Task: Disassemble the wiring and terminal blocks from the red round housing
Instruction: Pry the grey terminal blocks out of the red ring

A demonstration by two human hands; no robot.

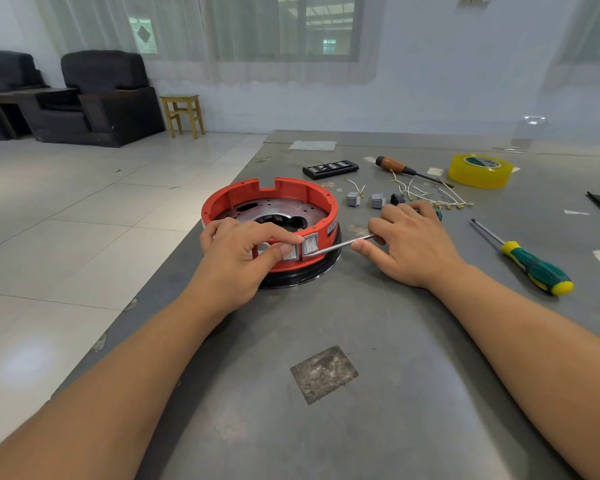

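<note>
Grey bench (378, 341) carries one red housing (271, 202) near its left edge; my left hand (243, 258) pinches its rim, my right hand (413, 244) grips one screwdriver (340, 244) against two grey switches (303, 247).

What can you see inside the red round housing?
Inside the red round housing: a perforated metal plate with a dark central opening. The left hand covers the near part.
</note>
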